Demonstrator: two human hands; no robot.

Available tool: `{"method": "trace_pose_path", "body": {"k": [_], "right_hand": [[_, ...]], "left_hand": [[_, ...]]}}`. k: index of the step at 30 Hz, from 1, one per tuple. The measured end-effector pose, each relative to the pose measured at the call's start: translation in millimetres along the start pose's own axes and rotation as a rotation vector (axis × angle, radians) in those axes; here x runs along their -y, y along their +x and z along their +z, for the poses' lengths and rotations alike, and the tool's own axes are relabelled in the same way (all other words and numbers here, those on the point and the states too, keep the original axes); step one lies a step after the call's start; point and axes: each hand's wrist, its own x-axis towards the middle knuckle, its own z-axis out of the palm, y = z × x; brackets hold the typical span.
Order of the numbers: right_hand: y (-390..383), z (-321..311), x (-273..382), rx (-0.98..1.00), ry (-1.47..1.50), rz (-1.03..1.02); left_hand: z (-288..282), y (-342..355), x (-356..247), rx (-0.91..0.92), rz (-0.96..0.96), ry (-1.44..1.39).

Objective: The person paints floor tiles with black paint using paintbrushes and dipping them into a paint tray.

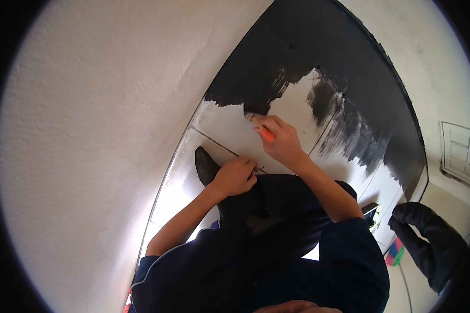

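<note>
My right hand (282, 140) grips a paintbrush (267, 134) by its orange handle. Its dark bristles meet the ragged lower edge of a coat of black paint (245, 68), which covers the far part of the white tiled floor (222, 122). Streaky brush marks run along the paint's near side. My left hand (235, 176) rests by my bent leg, just behind a black shoe tip (206, 166). Its fingers are curled in, and whatever they may hold is hidden.
A white wall (89, 115) rises along the left, and another wall (438, 68) borders the paint at right. A pale panel (457, 148) is set there. Dark trouser-like cloth (428, 242) and a pink, blue and green item (395, 254) lie at lower right.
</note>
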Motion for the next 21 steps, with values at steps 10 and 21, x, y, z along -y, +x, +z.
{"method": "trace_pose_path", "body": {"k": [10, 21], "right_hand": [[112.8, -61.7, -100.7, -0.348, -0.159, -0.003], [-6.0, -11.9, 22.4, -0.042, 0.119, 0.021]], "left_hand": [[0.7, 4.3, -1.8, -0.041, 0.042, 0.008], [0.8, 2.2, 3.0, 0.022, -0.022, -0.003]]}}
